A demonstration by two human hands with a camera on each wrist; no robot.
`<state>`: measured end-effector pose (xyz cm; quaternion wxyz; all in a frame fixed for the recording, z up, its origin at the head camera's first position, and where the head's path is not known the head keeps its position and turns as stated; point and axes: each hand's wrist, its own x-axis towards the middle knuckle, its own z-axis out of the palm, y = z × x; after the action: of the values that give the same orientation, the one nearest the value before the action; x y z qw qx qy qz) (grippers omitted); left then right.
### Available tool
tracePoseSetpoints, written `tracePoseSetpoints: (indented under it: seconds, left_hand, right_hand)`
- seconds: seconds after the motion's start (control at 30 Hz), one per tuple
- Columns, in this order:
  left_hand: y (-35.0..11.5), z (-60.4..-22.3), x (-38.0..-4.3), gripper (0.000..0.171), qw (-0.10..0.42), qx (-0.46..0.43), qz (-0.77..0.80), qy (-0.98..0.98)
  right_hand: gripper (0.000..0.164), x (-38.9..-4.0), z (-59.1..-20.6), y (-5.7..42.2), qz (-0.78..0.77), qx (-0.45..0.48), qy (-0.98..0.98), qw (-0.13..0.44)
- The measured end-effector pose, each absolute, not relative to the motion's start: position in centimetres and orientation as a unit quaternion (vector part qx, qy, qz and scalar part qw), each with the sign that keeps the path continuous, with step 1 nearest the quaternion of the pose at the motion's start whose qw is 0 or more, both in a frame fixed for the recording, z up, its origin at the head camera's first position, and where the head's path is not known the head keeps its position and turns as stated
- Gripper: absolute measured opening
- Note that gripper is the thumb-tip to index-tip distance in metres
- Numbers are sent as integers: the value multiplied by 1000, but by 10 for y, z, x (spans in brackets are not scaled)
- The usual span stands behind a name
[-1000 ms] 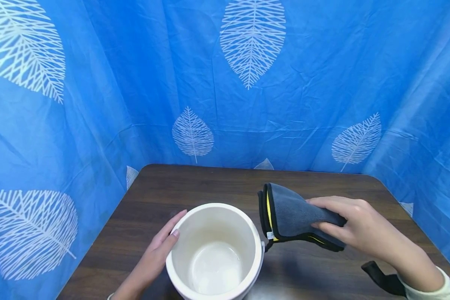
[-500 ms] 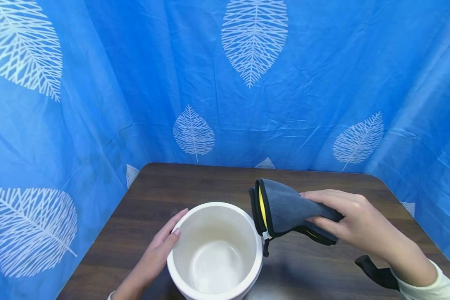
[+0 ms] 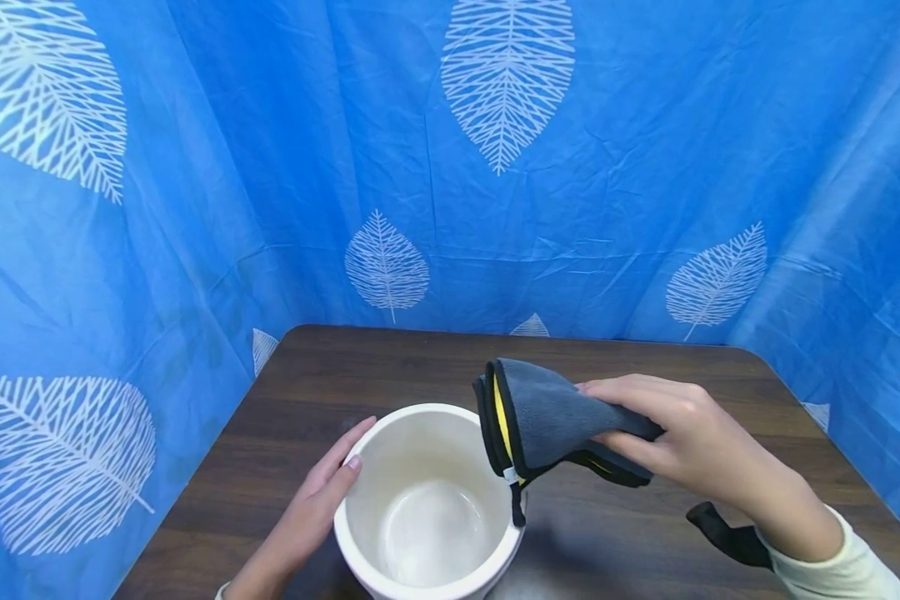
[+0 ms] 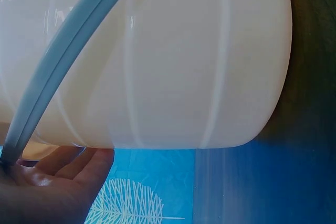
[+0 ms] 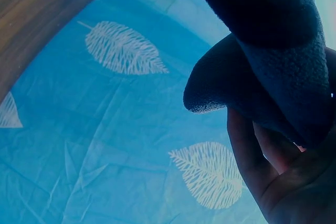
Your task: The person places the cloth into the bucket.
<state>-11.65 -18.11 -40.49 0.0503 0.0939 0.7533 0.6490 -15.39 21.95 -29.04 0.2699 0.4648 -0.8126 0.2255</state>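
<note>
Blue curtain (image 3: 307, 167): hangs from far left round to far right, creased, printed with big white leaves
Brown bench (image 3: 330, 375): dark wood grain, rounded far corners, the curtain close behind it
Left hand (image 3: 318, 496): at the left side of the white pot (image 3: 429, 521), grip wide, fingers nearly straight along the outer wall, thumb tip at the rim
Pot's stance: upright on the bench, near the person, mouth up, so I can see down its pale inside to the glossy bottom
Handle (image 4: 63, 51): a curved grey-blue band slanting across the pot's outer wall
Folded cloth (image 3: 551, 417): grey with black edging, yellow showing between its layers; held up off the bench, its broad left end over the right part of the pot's rim; whether they touch I can't tell
White tag (image 3: 511, 476) and black loop (image 3: 518, 504): at the cloth's lower left corner, the loop dangling
Right hand (image 3: 678, 425): grip narrow, thumb and fingers pinching the cloth toward its right end
Black strap (image 3: 727, 537): juts out by the right wrist
Pale sleeve (image 3: 847, 558): on the right forearm, farthest right of these
</note>
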Motion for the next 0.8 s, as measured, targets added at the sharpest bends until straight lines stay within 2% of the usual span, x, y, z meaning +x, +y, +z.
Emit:
tracePoseSetpoints:
  seconds: [0.8]
  left_hand:
    - [-182,-404,-116,50,49,103,654,748]
  right_hand:
    - [43,-161,-289,188,263,487,-805,213]
